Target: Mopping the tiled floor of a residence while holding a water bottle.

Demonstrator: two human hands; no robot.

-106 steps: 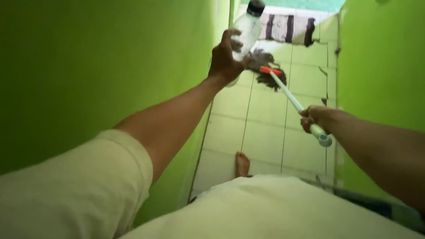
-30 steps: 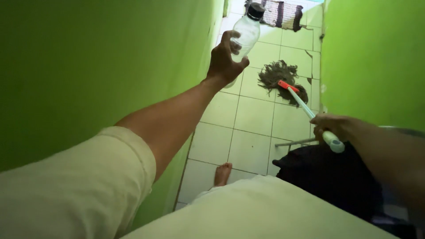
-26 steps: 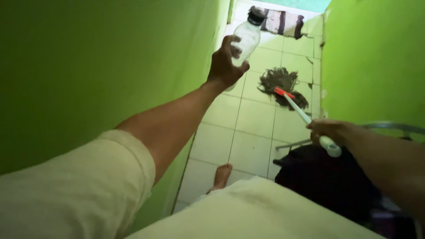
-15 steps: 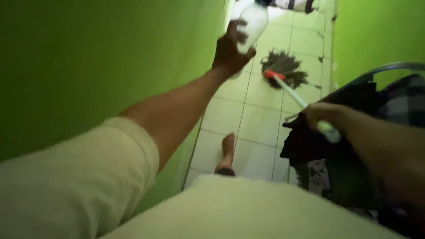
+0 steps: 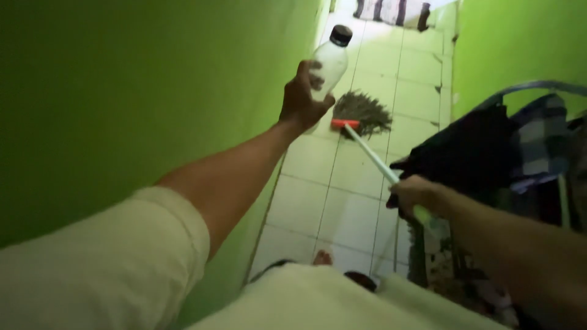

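The left hand (image 5: 301,99) is reaching out into the upper middle of the frame, its fingers wrapping tightly around the lower body of a clear plastic bottle (image 5: 328,61). The bottle is rising out of the top of that hand, tilting a little to the right, with its dark cap (image 5: 341,35) pointing toward the top edge.

The right hand (image 5: 414,194) is sitting right of centre, closing firmly around the pale handle (image 5: 371,155) of a mop. The handle is running diagonally up and left from that hand to an orange clamp (image 5: 344,124), and the grey-brown mop head (image 5: 365,112) is spreading over the pale tiled floor (image 5: 353,177) just below and right of the bottle, well apart from the right hand.

A green wall (image 5: 122,98) is filling the left of the frame. Dark and checked cloths (image 5: 489,153) are hanging at the right, just behind the right hand. A striped mat (image 5: 391,11) is lying at the top edge.
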